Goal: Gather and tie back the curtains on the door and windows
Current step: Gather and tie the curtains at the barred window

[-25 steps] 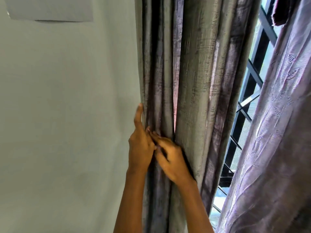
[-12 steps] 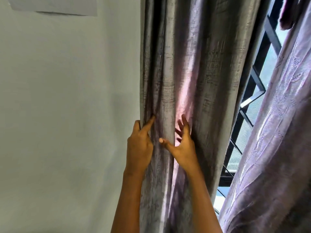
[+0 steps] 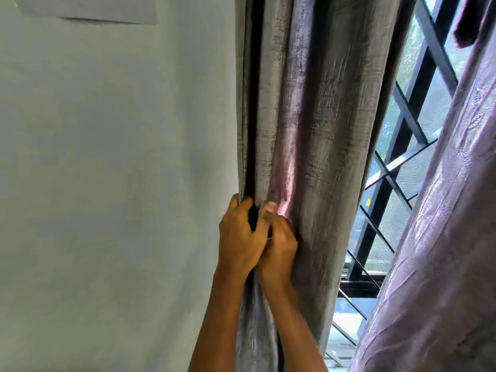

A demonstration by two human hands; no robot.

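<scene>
A grey-purple curtain [image 3: 322, 130] hangs in bunched vertical folds beside the wall, left of the window. My left hand [image 3: 239, 237] grips the curtain's left edge, fingers curled round the outer fold. Pressed against it, my right hand [image 3: 280, 245] clutches the neighbouring folds with its thumb pointing up. Both hands sit at mid height of the bundle. A second, lighter purple curtain [image 3: 442, 251] with a leaf pattern hangs at the right.
A pale grey wall [image 3: 107, 183] fills the left. A black window grille [image 3: 397, 162] with diagonal bars and mesh shows between the two curtains. A dark cloth corner [image 3: 467, 20] hangs at the top right.
My right hand, spread open on the folds half a second ago, has closed and moved left against my left hand. The folds are drawn tighter toward the wall.
</scene>
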